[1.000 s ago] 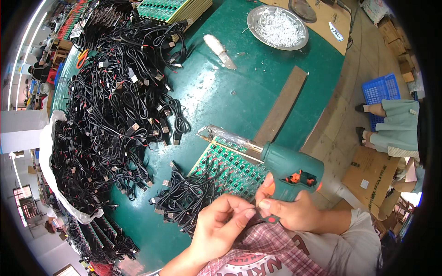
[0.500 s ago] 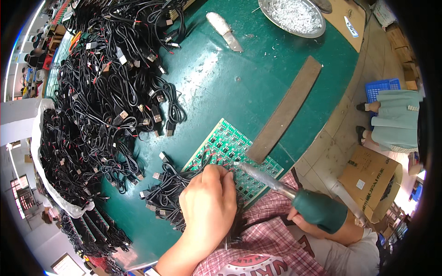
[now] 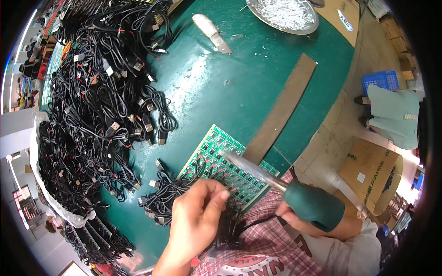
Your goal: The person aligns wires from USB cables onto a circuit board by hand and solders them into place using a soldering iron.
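Your left hand (image 3: 195,221) pinches black wires (image 3: 228,225) onto the green circuit board (image 3: 221,161); your right hand (image 3: 299,221) grips the glue gun (image 3: 285,188) — its hot nozzle could burn those fingertips.

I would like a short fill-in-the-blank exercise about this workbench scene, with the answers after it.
1. The right hand holds a green tool whose metal tip lies over the green ____ board.
2. The left hand pinches a bundle of thin ____ wires.
3. The table has a ____ surface.
4. The metal dish of white pieces sits at the table's ____ edge.

Answers: circuit; black; green; far
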A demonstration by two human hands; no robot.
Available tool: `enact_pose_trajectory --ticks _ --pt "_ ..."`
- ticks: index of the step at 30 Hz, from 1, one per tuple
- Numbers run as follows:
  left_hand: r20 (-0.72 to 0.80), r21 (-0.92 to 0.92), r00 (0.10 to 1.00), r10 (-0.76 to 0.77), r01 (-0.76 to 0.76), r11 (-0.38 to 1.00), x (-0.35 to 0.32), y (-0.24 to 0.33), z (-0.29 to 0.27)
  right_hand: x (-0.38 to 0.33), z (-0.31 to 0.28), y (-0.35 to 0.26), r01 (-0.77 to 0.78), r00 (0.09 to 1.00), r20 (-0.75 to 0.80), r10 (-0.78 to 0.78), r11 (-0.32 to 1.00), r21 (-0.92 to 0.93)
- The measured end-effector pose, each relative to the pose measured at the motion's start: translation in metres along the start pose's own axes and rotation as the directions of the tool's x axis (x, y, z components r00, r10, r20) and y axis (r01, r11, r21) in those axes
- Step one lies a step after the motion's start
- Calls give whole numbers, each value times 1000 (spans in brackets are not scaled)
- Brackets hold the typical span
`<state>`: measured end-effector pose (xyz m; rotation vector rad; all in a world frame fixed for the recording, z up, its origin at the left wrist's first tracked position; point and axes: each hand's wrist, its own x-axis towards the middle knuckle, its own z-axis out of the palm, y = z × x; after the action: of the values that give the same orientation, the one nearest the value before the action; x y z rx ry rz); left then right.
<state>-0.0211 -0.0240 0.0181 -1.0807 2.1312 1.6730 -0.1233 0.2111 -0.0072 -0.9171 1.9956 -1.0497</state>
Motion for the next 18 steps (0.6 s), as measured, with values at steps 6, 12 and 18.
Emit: enact_pose_trajectory --ticks 6,12,18 --pt "116 -131 993 36 -20 991 -15 1 7 29 27 -1 124 987 -126 -104 980 157" --pt "89 -69 992 92 -86 994 -19 0 9 33 32 -2 -9 1000 -24 17 950 312" --pt "21 -33 991 131 -130 991 -22 1 17 37 32 -22 -28 996 -77 48 969 245"
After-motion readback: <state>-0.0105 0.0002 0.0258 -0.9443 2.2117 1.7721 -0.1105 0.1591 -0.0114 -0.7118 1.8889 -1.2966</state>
